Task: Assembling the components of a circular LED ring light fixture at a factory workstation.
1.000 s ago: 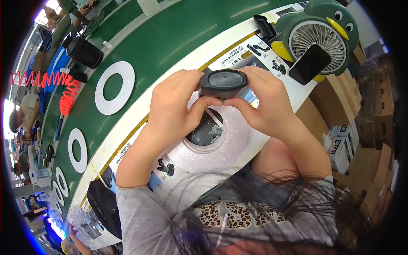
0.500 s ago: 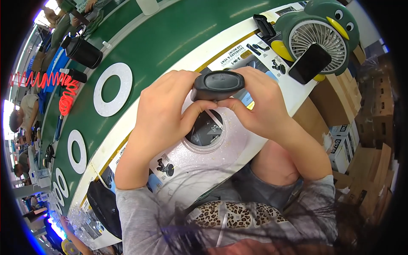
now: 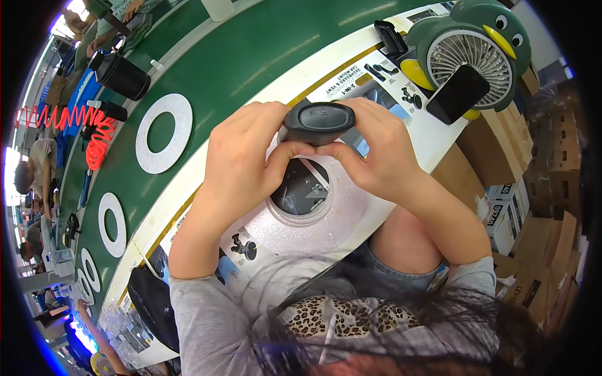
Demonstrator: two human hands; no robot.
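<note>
While fingers [image 3: 268, 122] are half-curled, hands [image 3: 241, 155] [image 3: 384, 147] hold black oval piece [image 3: 320, 121].

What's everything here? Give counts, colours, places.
Oval part: one, black, between hands
Glittery ring: one, whitish, under hands
Printed sheets: several, multicoloured, worktable
Flat rings: at least four, white, on green belt
Fan: one, green and yellow, upper right
Phone: one, black, before fan
Small part: one, black, beside fan
Canister: one, black, upper left
Coiled hose: one, red, left
Pouch: one, black, lower left
Cardboard boxes: several, brown, right
People: several, varied clothing, background left
Left hand: one, bare, gripping oval part
Right hand: one, bare, gripping oval part
</note>
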